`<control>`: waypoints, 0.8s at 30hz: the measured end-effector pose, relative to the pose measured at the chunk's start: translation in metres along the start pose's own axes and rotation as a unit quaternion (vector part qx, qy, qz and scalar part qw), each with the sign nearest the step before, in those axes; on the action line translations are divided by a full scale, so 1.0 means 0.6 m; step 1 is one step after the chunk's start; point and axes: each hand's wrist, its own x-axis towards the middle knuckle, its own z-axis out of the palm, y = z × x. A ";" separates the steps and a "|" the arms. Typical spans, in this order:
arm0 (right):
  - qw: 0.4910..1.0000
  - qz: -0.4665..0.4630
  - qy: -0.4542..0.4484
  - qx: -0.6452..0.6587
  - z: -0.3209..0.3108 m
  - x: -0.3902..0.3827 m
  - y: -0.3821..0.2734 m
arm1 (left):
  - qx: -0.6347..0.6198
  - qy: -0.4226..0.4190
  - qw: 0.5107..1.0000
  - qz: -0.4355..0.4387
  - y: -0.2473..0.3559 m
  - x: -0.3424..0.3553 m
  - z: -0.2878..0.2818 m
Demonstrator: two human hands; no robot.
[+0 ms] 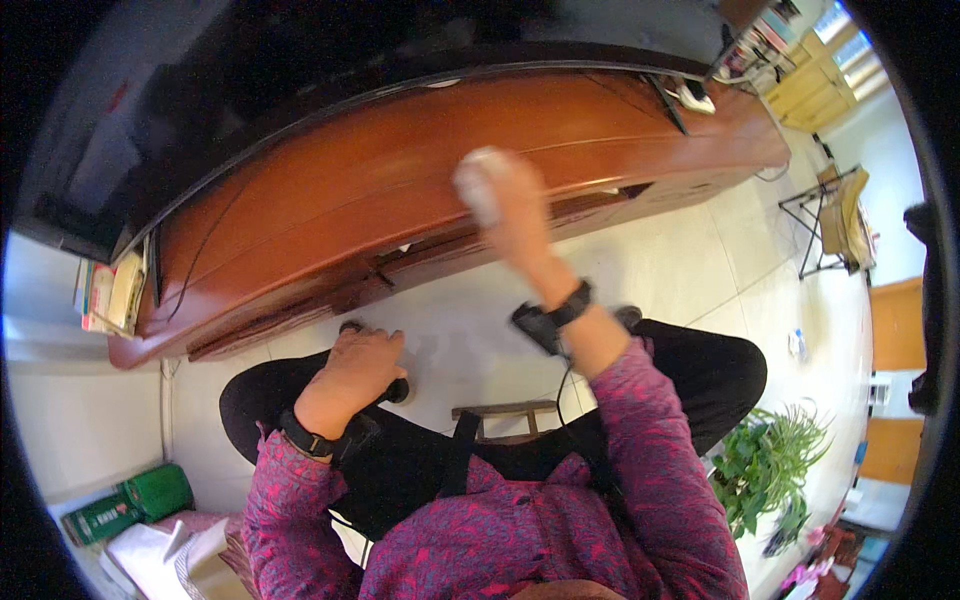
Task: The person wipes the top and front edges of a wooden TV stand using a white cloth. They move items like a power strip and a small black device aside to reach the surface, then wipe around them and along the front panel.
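My right hand (513,195) reaches over the reddish-brown wooden cabinet top (400,150), closed round a whitish wad (480,186). Motion blurs both the hand and the wad; it looks like a cloth or tissue, though the exact kind is unclear. Whether the wad touches the wood I cannot tell. Lower and to the left, my left hand (362,368) lies over my bent left leg, near a dark shoe, with fingers loosely apart and nothing visible in it. Each wrist wears a black band with a small dark box.
A large black television (400,50) stands along the back of the cabinet, with a thin cable by its left foot. Books (112,290) lean at the left end. Beneath me is a low wooden stool (505,412). At right are a potted plant (765,465) and a folding chair (835,220).
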 end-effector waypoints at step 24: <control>0.889 0.208 0.407 0.022 -0.158 -0.048 0.364 | 0.112 0.288 0.928 -0.211 -0.016 -0.188 -0.044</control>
